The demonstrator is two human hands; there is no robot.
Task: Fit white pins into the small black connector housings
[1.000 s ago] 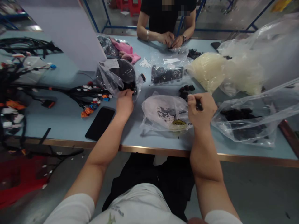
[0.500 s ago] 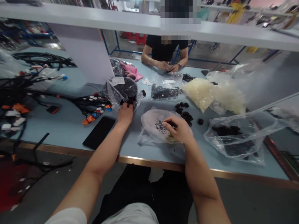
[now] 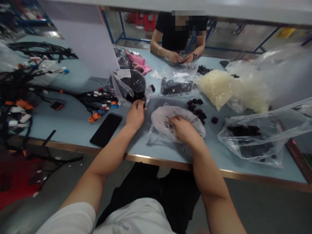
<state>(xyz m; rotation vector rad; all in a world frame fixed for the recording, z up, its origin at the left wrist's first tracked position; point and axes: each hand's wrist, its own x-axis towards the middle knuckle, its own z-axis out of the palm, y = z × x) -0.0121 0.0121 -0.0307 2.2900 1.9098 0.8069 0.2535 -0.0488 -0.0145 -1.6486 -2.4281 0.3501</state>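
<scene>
My left hand (image 3: 136, 114) is at the mouth of a clear plastic bag (image 3: 125, 79) of black parts. Its fingers are curled together near some black connectors (image 3: 139, 95), and what lies between them is hidden. Inside an open translucent bag (image 3: 158, 113) is my right hand (image 3: 183, 127), palm down. Its fingertips are bent together at a heap of tiny white pieces (image 3: 169, 124); whatever they pinch is too small to make out. One black connector (image 3: 153, 87) lies beside the clear bag.
A black phone (image 3: 106, 130) lies left of my left forearm, near wire harnesses (image 3: 83, 102). Loose black connectors (image 3: 198, 112) sit right of the open bag. Further right is another plastic bag (image 3: 258, 143). Across the bench, a person in black (image 3: 180, 39) handles something small.
The view has tilted down and shifted slightly left. My right hand has moved deeper into the bag of white pieces; the black item in it no longer shows. My left hand has drawn back slightly.
</scene>
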